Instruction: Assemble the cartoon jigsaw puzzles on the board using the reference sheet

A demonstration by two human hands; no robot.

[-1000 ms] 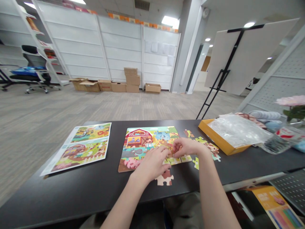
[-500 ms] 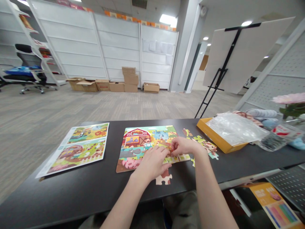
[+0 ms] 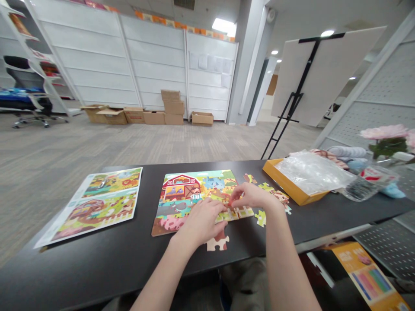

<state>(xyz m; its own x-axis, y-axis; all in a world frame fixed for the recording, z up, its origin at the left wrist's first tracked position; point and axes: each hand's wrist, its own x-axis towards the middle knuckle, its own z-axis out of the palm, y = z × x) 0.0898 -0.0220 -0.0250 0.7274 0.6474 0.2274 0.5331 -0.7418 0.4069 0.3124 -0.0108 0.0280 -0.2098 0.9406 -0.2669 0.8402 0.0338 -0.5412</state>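
Observation:
A farm-scene jigsaw puzzle with a red barn lies on the dark table in front of me. My left hand rests flat over its lower middle, fingers stretched out. From the right, my right hand bends in with fingers curled and pinched at the puzzle's surface. A small reddish-brown bit of puzzle piece shows at those fingertips, mostly hidden. Below my left thumb lies a loose brown-and-cream puzzle piece. More loose pieces lie right of the puzzle, among them a green one beside my right wrist.
A printed picture sheet lies at the left. To the right stand a yellow box with clear plastic wrap, a plastic bag and pink flowers. An easel and cardboard boxes are beyond the table.
The view has shifted slightly, so everything sits a little further left. My right hand has turned slightly at the puzzle, showing more of its fence strip. My left hand stays flat.

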